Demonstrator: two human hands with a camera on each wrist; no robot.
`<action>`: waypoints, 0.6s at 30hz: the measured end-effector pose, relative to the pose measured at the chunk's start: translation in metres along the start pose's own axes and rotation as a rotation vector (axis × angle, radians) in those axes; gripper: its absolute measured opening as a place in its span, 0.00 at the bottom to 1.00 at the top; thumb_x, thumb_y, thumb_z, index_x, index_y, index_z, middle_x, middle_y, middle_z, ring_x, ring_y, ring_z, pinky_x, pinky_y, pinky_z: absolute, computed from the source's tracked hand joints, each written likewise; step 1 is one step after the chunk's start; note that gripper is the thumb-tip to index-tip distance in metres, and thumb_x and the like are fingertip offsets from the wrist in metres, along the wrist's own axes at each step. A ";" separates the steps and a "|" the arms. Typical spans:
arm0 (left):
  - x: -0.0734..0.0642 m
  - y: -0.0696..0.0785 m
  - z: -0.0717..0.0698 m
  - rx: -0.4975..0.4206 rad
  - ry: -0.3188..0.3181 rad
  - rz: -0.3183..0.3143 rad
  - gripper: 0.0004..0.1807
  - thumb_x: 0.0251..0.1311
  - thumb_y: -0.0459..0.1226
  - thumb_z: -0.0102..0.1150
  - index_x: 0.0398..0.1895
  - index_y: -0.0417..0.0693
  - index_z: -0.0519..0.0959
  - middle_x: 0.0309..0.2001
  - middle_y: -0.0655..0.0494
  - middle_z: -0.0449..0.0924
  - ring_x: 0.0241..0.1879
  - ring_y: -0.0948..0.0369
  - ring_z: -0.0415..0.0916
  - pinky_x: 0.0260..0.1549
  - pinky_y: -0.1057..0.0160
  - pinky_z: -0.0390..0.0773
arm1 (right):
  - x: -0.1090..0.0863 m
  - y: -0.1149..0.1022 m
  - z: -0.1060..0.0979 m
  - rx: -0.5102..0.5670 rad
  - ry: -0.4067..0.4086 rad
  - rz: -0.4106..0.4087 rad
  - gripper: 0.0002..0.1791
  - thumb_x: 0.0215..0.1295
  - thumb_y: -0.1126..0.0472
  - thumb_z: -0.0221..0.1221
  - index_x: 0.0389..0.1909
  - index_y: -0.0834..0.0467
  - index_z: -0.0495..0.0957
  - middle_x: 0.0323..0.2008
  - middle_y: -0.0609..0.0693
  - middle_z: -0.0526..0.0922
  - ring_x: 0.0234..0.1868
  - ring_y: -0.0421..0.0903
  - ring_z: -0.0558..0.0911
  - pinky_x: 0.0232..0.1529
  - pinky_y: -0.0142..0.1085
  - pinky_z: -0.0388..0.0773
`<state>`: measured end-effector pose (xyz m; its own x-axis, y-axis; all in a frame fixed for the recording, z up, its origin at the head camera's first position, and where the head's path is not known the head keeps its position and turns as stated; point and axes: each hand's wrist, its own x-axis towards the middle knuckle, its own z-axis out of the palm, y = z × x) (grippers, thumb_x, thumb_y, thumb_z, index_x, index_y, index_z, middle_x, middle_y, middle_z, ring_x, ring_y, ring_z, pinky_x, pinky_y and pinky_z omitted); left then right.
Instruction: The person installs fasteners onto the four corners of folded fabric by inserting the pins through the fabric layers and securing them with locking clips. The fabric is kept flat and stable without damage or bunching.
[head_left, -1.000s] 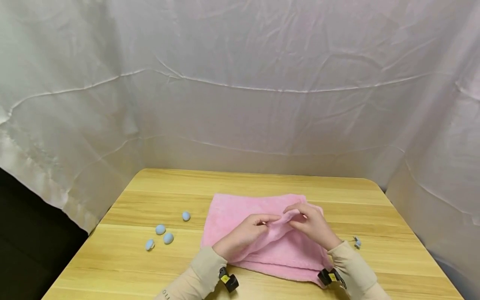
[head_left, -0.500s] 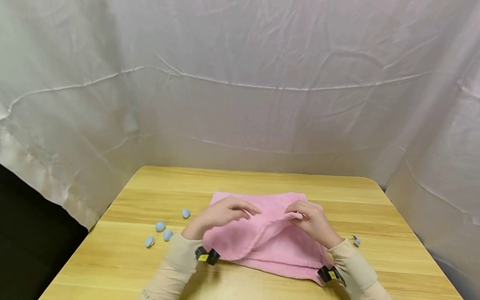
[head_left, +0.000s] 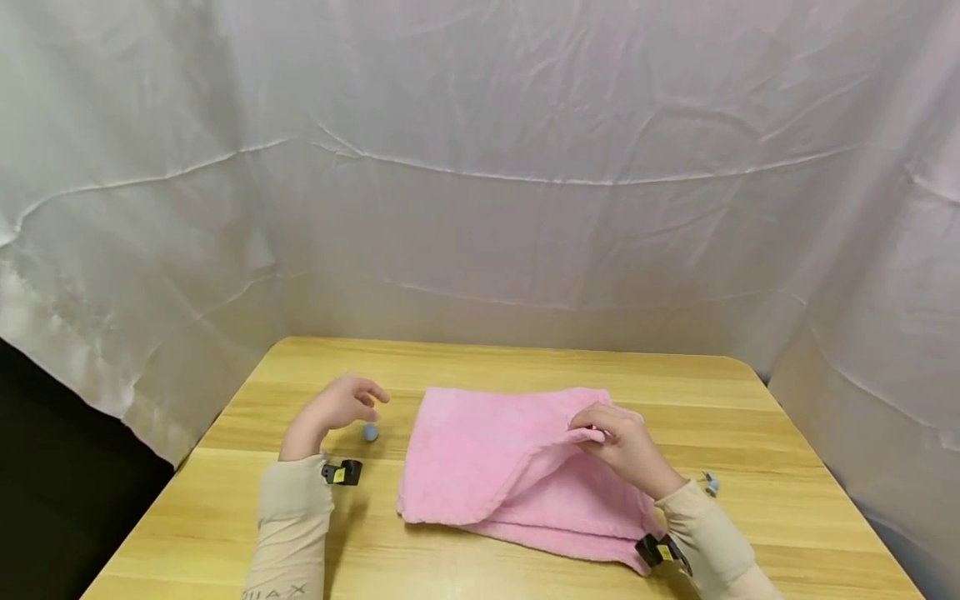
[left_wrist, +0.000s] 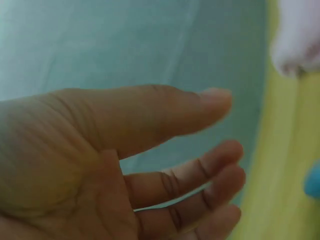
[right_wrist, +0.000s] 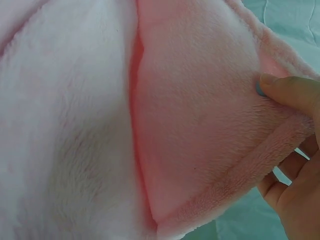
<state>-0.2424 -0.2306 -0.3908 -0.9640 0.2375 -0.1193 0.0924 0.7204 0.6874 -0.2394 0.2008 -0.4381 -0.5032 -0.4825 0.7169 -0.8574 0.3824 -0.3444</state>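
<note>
A fluffy pink blanket (head_left: 472, 450) lies folded on the wooden table, its right part lifted in a loose fold. My right hand (head_left: 618, 437) pinches the raised edge. In the right wrist view, a small blue piece (right_wrist: 260, 89) peeks out under the thumb of that hand (right_wrist: 300, 150), against the pink pile (right_wrist: 200, 125). My left hand (head_left: 341, 404) hovers over the table left of the blanket, fingers loosely bent and holding nothing. A small blue round-headed piece (head_left: 371, 432) lies just below its fingertips. The left hand and forearm hide the other blue pieces.
To the right of the right wrist lies another small blue piece with a thin pin (head_left: 711, 483). The wooden table (head_left: 780, 517) has rounded far corners. Pale cloth curtains (head_left: 525, 250) hang behind it and along both sides.
My left hand has let go of the blanket and moved left to the blue pieces. The lifted fold has dropped on its left side. My right hand keeps its pinch, nearly still.
</note>
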 end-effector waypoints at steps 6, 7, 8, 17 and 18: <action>0.009 -0.018 0.009 0.146 -0.038 -0.096 0.22 0.44 0.27 0.63 0.48 0.39 0.80 0.50 0.37 0.79 0.43 0.50 0.75 0.43 0.52 0.76 | 0.001 0.001 0.001 -0.007 -0.001 0.000 0.19 0.43 0.74 0.71 0.33 0.49 0.83 0.32 0.42 0.86 0.36 0.40 0.82 0.45 0.21 0.75; 0.011 -0.020 0.011 0.169 -0.038 -0.106 0.21 0.43 0.27 0.64 0.46 0.39 0.80 0.49 0.38 0.79 0.42 0.51 0.75 0.43 0.53 0.76 | 0.001 0.001 0.001 -0.006 0.001 -0.003 0.19 0.42 0.75 0.71 0.33 0.50 0.83 0.32 0.42 0.86 0.36 0.40 0.82 0.45 0.21 0.75; 0.013 -0.021 0.013 0.181 -0.036 -0.121 0.20 0.42 0.27 0.64 0.44 0.40 0.80 0.48 0.40 0.79 0.40 0.52 0.73 0.41 0.55 0.74 | 0.001 0.001 0.001 -0.005 0.001 -0.003 0.19 0.42 0.75 0.71 0.32 0.50 0.83 0.32 0.42 0.86 0.36 0.40 0.82 0.45 0.21 0.75; 0.025 -0.033 0.032 0.175 -0.030 -0.179 0.14 0.42 0.21 0.59 0.35 0.41 0.78 0.35 0.48 0.76 0.30 0.57 0.67 0.29 0.63 0.68 | 0.000 0.002 0.001 -0.022 -0.009 0.003 0.18 0.43 0.73 0.70 0.33 0.50 0.83 0.32 0.42 0.86 0.36 0.39 0.82 0.44 0.21 0.75; 0.026 -0.033 0.033 0.171 -0.031 -0.181 0.14 0.42 0.21 0.59 0.35 0.41 0.78 0.34 0.49 0.76 0.29 0.57 0.67 0.28 0.64 0.68 | 0.000 0.002 0.001 -0.024 -0.010 0.006 0.17 0.43 0.72 0.71 0.33 0.50 0.83 0.32 0.42 0.86 0.36 0.39 0.82 0.44 0.21 0.76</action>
<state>-0.2621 -0.2271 -0.4404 -0.9609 0.1123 -0.2531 -0.0378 0.8523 0.5216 -0.2407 0.2007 -0.4396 -0.5090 -0.4879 0.7091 -0.8518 0.4038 -0.3337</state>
